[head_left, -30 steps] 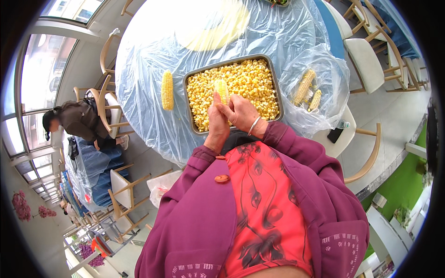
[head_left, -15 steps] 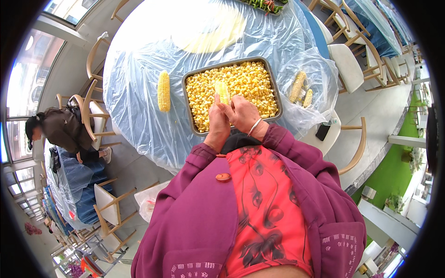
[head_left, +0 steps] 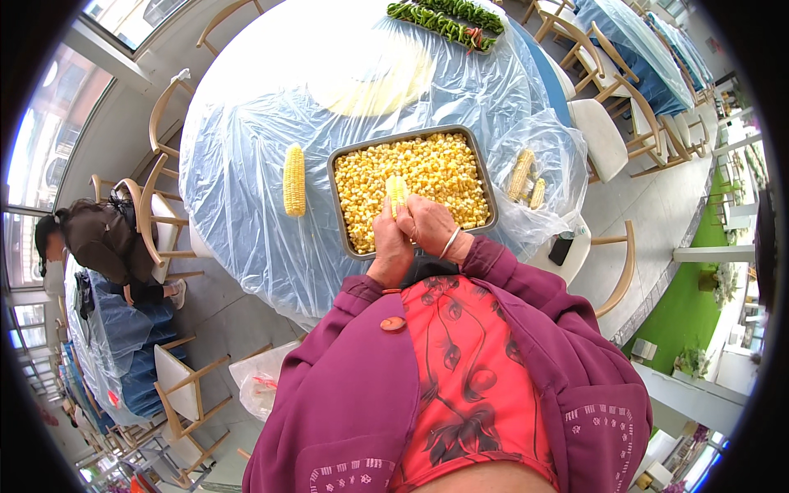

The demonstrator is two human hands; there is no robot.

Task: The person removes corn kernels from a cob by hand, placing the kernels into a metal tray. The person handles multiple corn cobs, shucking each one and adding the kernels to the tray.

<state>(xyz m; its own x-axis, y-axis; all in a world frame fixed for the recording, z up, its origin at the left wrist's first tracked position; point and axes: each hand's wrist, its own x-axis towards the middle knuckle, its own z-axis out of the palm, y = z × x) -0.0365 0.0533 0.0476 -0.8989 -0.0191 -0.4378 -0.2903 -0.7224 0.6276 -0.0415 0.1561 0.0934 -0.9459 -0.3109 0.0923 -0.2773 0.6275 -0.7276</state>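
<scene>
Both hands are closed around one yellow corn cob point(head_left: 396, 191), its upper end pointing away from me. My left hand point(head_left: 389, 243) grips it from the left side. My right hand point(head_left: 430, 225), with a bracelet at the wrist, presses against it from the right, thumb close to the kernels. Under the hands sits a dark-rimmed rectangular tray point(head_left: 336, 197) full of loose corn kernels point(head_left: 436, 156). A whole corn cob point(head_left: 294, 180) lies on the table left of the tray. The lower part of the held cob is hidden by my fingers.
Clear plastic sheeting covers the blue round table point(head_left: 246, 189). Several stripped cobs point(head_left: 521, 174) lie on a plastic bag at the right. A tray of green and red peppers point(head_left: 448, 23) stands at the far edge. Chairs surround the table; another person point(head_left: 103, 238) bends at the left.
My view has tilted a little, so the table sits lower and the pepper tray shows more fully. Both hands stay on the corn cob over the tray.
</scene>
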